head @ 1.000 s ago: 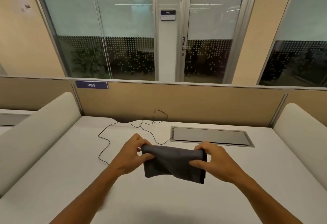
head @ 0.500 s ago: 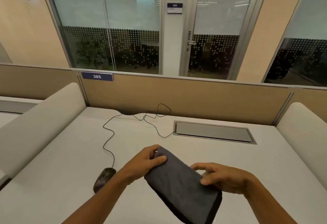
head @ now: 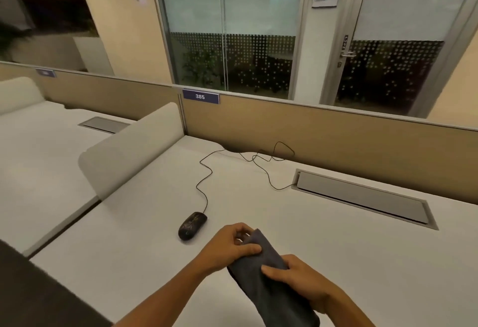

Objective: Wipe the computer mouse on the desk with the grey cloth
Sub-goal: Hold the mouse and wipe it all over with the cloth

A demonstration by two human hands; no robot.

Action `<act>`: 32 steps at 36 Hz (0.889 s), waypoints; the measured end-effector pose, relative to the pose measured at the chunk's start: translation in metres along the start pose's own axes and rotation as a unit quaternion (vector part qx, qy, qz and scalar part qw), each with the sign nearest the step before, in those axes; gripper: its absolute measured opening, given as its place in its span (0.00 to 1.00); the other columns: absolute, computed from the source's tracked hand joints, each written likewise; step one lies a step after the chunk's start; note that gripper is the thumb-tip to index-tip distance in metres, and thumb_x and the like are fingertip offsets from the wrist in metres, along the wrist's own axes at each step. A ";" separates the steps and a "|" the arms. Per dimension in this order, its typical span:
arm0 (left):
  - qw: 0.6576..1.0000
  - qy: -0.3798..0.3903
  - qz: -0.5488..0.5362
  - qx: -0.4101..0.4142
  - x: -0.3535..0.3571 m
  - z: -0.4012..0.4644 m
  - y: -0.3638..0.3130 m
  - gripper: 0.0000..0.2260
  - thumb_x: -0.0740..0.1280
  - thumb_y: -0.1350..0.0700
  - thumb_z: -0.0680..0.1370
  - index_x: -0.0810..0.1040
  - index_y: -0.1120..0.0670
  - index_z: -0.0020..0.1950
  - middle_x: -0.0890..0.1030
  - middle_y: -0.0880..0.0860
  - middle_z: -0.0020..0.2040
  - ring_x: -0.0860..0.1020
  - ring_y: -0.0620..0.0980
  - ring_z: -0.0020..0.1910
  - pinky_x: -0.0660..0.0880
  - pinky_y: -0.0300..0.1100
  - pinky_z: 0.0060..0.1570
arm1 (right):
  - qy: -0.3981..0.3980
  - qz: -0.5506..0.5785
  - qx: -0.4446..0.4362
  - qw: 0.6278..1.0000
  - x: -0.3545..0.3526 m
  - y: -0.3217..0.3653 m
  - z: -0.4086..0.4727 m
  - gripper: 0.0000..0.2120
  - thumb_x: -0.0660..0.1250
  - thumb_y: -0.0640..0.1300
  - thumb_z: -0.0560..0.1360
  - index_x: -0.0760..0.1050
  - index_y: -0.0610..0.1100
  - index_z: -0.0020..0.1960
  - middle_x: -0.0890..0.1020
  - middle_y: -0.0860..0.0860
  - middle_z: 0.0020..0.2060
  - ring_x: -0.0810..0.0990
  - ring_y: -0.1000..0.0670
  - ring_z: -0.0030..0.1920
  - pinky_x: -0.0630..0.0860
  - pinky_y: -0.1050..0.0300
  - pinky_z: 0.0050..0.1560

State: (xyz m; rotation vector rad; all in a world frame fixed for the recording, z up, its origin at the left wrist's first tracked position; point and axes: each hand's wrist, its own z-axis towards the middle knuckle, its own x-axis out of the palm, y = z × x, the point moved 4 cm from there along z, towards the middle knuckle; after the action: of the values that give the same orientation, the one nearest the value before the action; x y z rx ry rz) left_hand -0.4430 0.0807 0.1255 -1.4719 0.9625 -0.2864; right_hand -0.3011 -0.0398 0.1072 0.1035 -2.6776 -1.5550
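A black wired computer mouse (head: pixel 192 225) lies on the white desk (head: pixel 336 254), its thin cable (head: pixel 204 184) running back toward the partition. The folded grey cloth (head: pixel 266 285) is held above the desk to the right of the mouse and nearer to me. My left hand (head: pixel 230 246) pinches the cloth's upper end, a short gap away from the mouse. My right hand (head: pixel 300 277) grips the cloth's middle from the right. The cloth's lower end runs out of the frame at the bottom.
A grey cable hatch (head: pixel 362 197) is set into the desk at the right rear. A beige partition (head: pixel 310 130) with a "385" label closes the back. A pale rounded side divider (head: pixel 134 145) stands left of the mouse, with another desk beyond it.
The view has swung left and down, so the mouse now lies in full sight. Both hands have folded the cloth into a narrower bundle and kept hold of it.
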 end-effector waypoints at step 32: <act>0.899 -0.334 0.242 -0.147 -0.123 0.033 0.236 0.41 0.72 0.28 0.59 0.74 0.51 0.65 0.77 0.51 0.62 0.71 0.56 0.65 0.63 0.57 0.67 | -0.302 -0.243 0.008 0.922 0.064 0.037 0.174 0.26 0.60 0.45 0.81 0.57 0.49 0.77 0.73 0.45 0.69 0.75 0.44 0.64 0.73 0.51 0.64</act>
State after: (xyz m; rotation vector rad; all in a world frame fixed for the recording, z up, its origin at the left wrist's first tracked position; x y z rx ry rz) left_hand -0.5863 0.2236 -0.0508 -1.3904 0.7777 0.7210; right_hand -0.3785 0.1235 0.0535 0.3741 -3.3306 -1.9658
